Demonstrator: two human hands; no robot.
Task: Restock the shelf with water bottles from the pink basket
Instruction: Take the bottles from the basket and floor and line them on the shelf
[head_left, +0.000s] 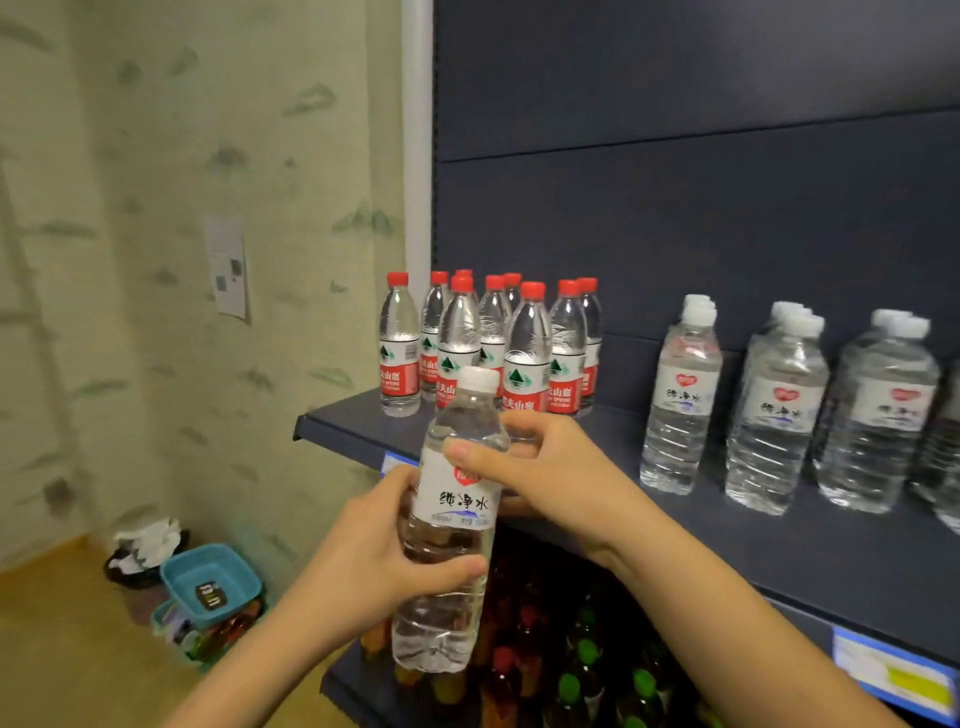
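Observation:
A clear water bottle (451, 525) with a white cap and white label stands upright in the air just in front of the dark shelf (810, 551). My left hand (374, 556) grips its lower body. My right hand (535, 462) holds it near the shoulder, thumb across the label's top. Matching white-capped bottles (774, 410) stand in rows on the shelf's right half. The pink basket is not in view.
Several red-capped bottles (493, 348) crowd the shelf's left end. A bare stretch of shelf lies between them and the white-capped rows. Coloured drinks (582, 670) fill the shelf below. On the floor at left sit a teal basket (210, 582) and a bin (140, 561).

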